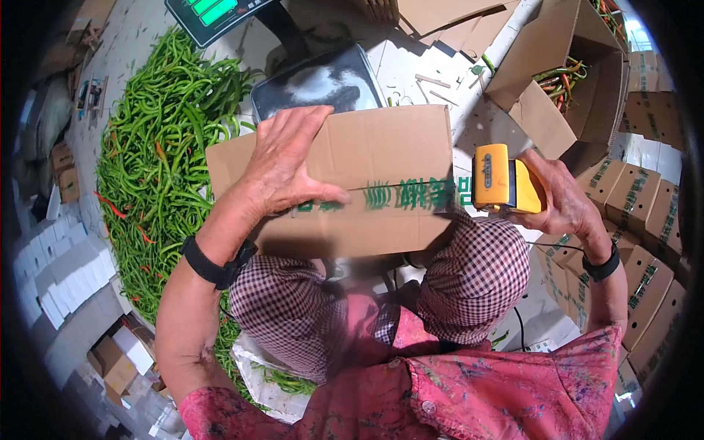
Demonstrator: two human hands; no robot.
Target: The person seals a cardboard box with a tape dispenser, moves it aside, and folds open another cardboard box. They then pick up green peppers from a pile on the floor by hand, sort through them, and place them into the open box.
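Note:
A brown cardboard box (381, 143) lies across my knees with its flaps folded together. Clear tape printed in green (411, 193) runs along the seam and reaches past the box's right edge to a yellow tape dispenser (493, 176). My right hand (565, 194) is wrapped around that dispenser, just right of the box. Flat on the left part of the box rests my left hand (286, 158), fingers stretched toward the far edge and thumb apart beside the tape. The box's underside is hidden.
Green chili peppers (169, 125) are heaped on the floor at left, some red. A scale platform (319, 84) with a green-lit display (213, 9) stands ahead. An open carton (598, 95) holds peppers at right, near stacked cartons (631, 191). White boxes (70, 268) are at far left.

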